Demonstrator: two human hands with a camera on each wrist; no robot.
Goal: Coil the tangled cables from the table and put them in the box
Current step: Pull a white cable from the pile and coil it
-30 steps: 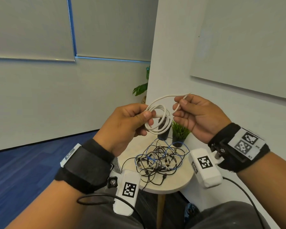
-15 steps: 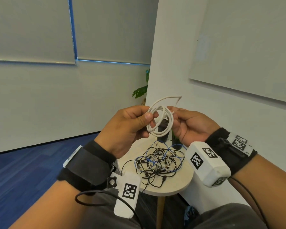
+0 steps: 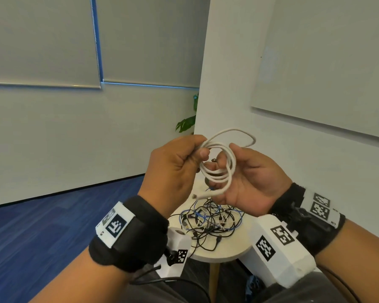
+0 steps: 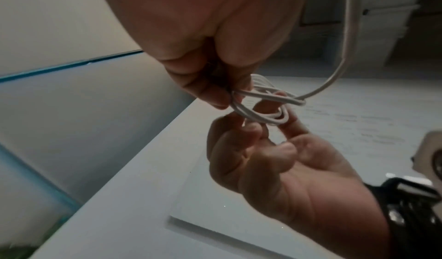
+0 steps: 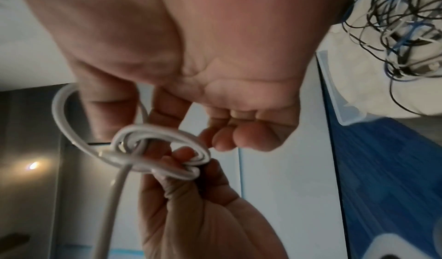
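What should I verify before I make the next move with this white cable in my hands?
1. Left hand pinches the white cable coil: ok.
2. Right hand holds it too, thumb in the top loop: ok.
3. Loops even: not ok, the top loop stands wider.
4. Loose end tucked in: not ok, it hangs free.
5. Cable clear of the tangle on the table: ok, apparently.
6. Box located: cannot tell, none plainly in view.

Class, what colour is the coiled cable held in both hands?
White: the coiled cable shows clearest in the head view.
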